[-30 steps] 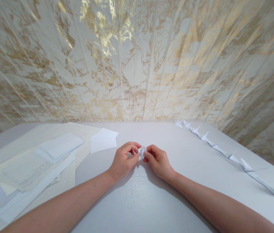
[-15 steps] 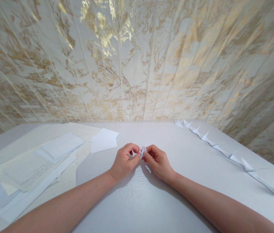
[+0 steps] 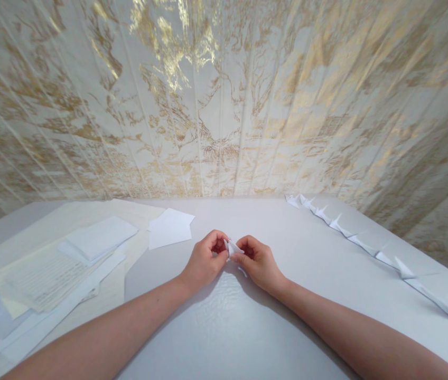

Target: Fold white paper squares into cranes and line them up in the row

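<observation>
A small folded white paper piece (image 3: 232, 248), its pointed flaps showing, is held just above the table between my two hands. My left hand (image 3: 208, 258) pinches its left side between thumb and fingers. On the other side, the thumb and bent fingers of my right hand (image 3: 259, 262) grip the right flap. Fingertips cover part of the folds. Along the right edge of the table runs a row of several folded white paper cranes (image 3: 335, 221), with one larger one (image 3: 405, 269) nearer to me.
White square paper sheets (image 3: 170, 229) lie beyond my left hand. At the left, a heap of papers (image 3: 49, 274), one with writing, covers part of the white table (image 3: 224, 338). A white wall covering with gold patterns (image 3: 220, 105) rises behind the table.
The folded paper has turned a little between my fingers, so its flaps now spread more to the right. My left fingers have shifted slightly up; the papers and cranes have stayed put.
</observation>
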A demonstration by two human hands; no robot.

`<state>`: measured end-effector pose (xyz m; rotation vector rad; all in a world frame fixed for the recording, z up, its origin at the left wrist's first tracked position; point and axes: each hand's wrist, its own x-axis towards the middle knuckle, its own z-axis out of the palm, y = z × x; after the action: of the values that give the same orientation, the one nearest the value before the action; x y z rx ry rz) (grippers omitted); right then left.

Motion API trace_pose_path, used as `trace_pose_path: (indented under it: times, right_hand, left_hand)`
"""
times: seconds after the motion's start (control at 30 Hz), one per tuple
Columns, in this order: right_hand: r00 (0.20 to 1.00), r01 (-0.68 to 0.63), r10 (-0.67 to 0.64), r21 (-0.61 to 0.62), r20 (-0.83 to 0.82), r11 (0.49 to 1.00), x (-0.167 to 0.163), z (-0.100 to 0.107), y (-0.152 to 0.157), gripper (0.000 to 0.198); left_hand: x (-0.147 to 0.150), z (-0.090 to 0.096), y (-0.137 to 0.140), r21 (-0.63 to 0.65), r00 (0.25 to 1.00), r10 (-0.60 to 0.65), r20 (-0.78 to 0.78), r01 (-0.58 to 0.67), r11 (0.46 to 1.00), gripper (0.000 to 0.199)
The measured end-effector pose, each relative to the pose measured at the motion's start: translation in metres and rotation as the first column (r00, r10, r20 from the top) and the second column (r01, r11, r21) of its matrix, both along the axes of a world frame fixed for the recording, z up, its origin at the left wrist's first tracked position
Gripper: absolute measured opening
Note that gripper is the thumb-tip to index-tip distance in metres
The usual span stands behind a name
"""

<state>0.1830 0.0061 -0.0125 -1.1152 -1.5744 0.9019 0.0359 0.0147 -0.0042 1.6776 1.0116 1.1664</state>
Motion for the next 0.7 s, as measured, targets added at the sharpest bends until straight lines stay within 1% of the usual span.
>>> trace_pose_path:
  times: [0.1,0.23,0.37,0.53,0.7]
  right_hand:
    - [0.999,0.002,-0.004,-0.051,-0.034,0.999,0.0,0.0,0.0,0.012]
    - [0.989,-0.036,0.014,-0.148,-0.15,0.988,-0.001,0.003,-0.001,0.013]
    - [0.967,-0.039,-0.022,-0.232,-0.255,0.972,-0.004,0.006,-0.003,0.017]
    - [0.927,-0.067,-0.053,-0.302,-0.372,0.951,-0.008,0.009,-0.005,0.02]
    - [0.905,-0.075,-0.061,-0.3,-0.42,0.951,-0.01,0.01,-0.007,0.022]
  left_hand:
    - [0.001,0.001,-0.001,-0.048,0.999,-0.017,0.037,0.018,0.999,0.014]
    - [0.003,0.003,-0.002,-0.139,0.991,-0.018,0.131,0.036,0.99,0.019]
    - [0.005,0.005,-0.005,-0.199,0.982,0.001,0.191,0.038,0.979,0.022]
    - [0.007,0.003,-0.006,-0.172,0.975,0.023,0.222,0.016,0.985,0.021]
    - [0.008,-0.001,-0.005,-0.154,0.969,0.034,0.244,0.004,0.988,0.023]
